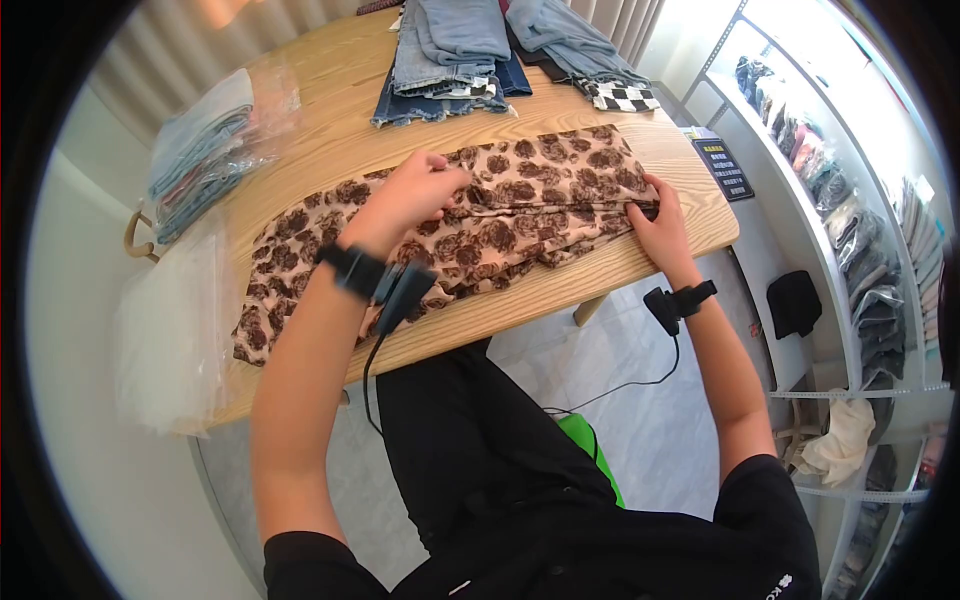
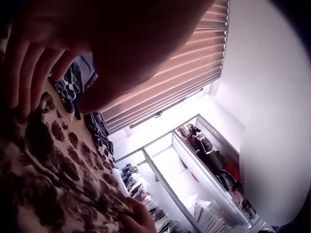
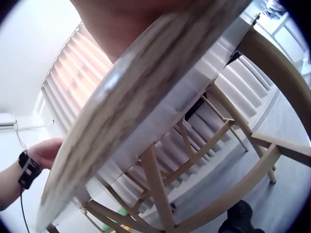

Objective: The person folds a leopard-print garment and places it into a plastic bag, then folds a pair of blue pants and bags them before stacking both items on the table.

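A pinkish cloth with brown rose print lies in a long folded strip across the wooden table, creases running along its length. Over its middle is the left hand; in the left wrist view the fingers of that hand hang loosely bent above the printed cloth, and whether the tips touch it is unclear. The right hand grips the cloth's right end, finger and thumb at its edge. In the right wrist view the table edge hides that hand's fingers.
Folded jeans and a checkered piece lie at the table's back. Bagged folded clothes and clear plastic bags are at the left. Shelves of packed clothes stand on the right; a wooden chair shows beyond the table.
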Available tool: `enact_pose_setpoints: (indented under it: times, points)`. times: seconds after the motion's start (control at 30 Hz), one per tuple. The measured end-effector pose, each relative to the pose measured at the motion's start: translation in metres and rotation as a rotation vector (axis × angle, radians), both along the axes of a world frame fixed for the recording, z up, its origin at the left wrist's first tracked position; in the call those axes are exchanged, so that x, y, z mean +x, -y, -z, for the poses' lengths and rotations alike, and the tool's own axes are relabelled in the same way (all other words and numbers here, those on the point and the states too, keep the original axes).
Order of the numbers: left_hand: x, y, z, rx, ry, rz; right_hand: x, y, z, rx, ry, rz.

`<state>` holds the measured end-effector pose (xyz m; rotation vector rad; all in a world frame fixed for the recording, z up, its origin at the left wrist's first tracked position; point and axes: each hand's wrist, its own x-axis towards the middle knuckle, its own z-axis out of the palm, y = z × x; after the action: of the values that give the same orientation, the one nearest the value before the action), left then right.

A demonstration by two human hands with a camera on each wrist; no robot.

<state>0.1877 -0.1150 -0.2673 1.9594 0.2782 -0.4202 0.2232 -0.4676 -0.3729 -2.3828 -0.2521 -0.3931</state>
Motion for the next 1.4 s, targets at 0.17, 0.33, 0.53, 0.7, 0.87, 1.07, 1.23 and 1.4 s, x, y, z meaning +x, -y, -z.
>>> enact_pose_setpoints:
  times: [0.17, 0.33, 0.53, 0.7, 0.87, 1.07, 1.23, 1.4]
  points:
    - [0.065, 0.018, 0.047, 0.270, -0.136, 0.062, 0.000, -0.001, 0.006, 0.061, 0.075, 0.033]
    - [0.063, 0.038, 0.058, 0.292, 0.081, -0.062, -0.002, -0.002, 0.004, 0.134, 0.047, 0.107]
    - [0.043, 0.024, 0.031, -0.109, 0.214, -0.205, -0.007, 0.001, 0.002, 0.216, 0.008, 0.202]
    - [0.032, -0.033, 0.055, 0.022, 0.015, -0.266, -0.010, -0.001, 0.004, 0.248, 0.028, 0.192]
    - [0.018, -0.022, 0.037, 0.304, -0.168, -0.106, -0.013, -0.001, 0.004, 0.150, 0.023, 0.153]
    - [0.020, -0.009, 0.044, 0.175, -0.095, -0.159, -0.013, -0.003, -0.001, 0.163, -0.012, 0.111]
    - [0.021, 0.002, 0.061, -0.215, -0.095, -0.263, -0.008, -0.008, 0.000, 0.223, -0.008, 0.078]
    - [0.021, 0.003, 0.057, -0.219, -0.166, -0.289, -0.008, -0.014, 0.002, 0.246, 0.009, 0.115]
